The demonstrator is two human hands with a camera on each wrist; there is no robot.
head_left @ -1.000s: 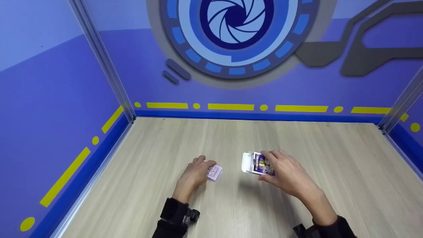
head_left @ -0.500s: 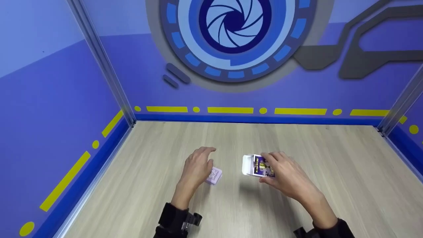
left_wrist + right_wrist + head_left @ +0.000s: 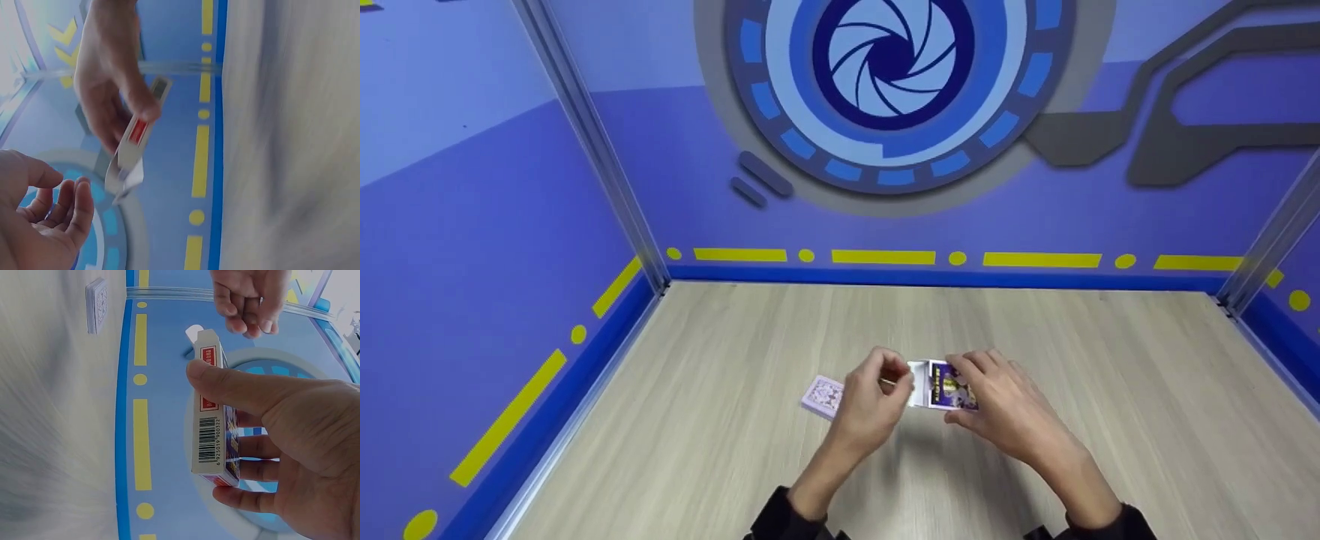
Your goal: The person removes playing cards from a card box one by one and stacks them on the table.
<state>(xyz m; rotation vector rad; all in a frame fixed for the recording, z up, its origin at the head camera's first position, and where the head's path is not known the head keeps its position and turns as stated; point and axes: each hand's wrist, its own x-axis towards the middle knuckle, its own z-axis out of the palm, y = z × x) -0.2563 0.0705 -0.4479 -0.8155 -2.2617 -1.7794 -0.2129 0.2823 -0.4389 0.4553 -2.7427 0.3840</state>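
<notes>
My right hand [image 3: 1009, 401] grips a playing card box [image 3: 209, 422] by its edges, thumb on the side with the barcode, fingers on the opposite side. The box is held above the table, its purple printed face [image 3: 956, 386] up and its open end pointing left, a white flap [image 3: 917, 382] folded out. My left hand [image 3: 874, 401] hovers close by that flap, its fingers loosely bent and apart from the thumb, holding nothing; a gap to the box shows in the left wrist view. A deck of playing cards [image 3: 821, 394] with a pale purple back lies on the table, partly hidden by the left hand.
The light wooden table [image 3: 735, 465] is closed in by a blue patterned wall [image 3: 855, 210] behind and a side wall [image 3: 472, 300] at left. Metal posts [image 3: 600, 142] stand at the corners.
My left hand has let go of the card deck, lifted and moved right to beside the box's flap. The deck stays on the table. My right hand keeps holding the box nearly still.
</notes>
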